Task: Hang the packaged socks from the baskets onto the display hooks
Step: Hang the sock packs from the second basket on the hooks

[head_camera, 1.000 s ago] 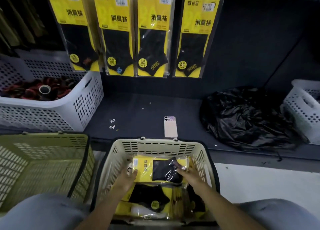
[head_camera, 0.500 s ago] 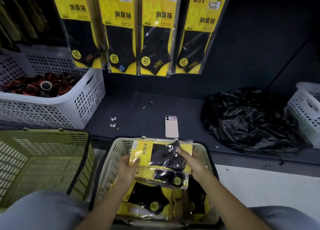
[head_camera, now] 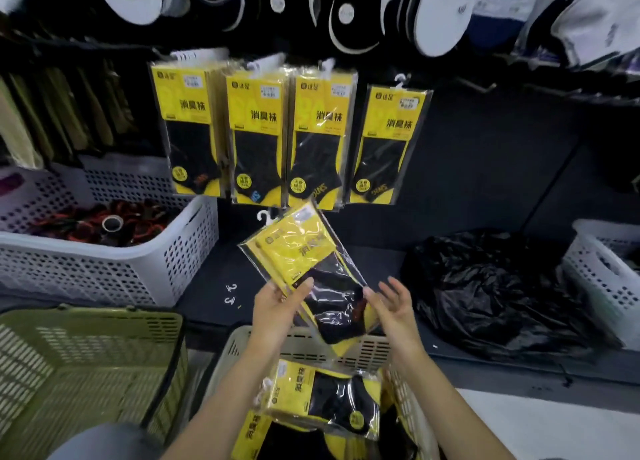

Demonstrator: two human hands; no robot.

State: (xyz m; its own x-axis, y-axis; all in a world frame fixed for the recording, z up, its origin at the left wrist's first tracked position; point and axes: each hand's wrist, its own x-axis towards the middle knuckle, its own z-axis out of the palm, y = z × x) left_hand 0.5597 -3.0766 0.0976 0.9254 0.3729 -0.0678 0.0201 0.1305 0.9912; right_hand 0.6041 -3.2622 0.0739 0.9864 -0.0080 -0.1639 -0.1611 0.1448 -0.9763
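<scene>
Leaning up-left, sock pack held above beige basket, white hanger at top; left hand pinches left edge, thumb on front; right hand fingers straight and spread at right edge, contact unclear; other packs lie in basket; four hung packs in row above; green basket left; black bag right.

Wall panel is lying open right of the hanging sock packs
The four packs are crowding their row edge to edge, footwear is hanging close above, and a white basket and a black bag are flanking the bare shelf strip below.
</scene>
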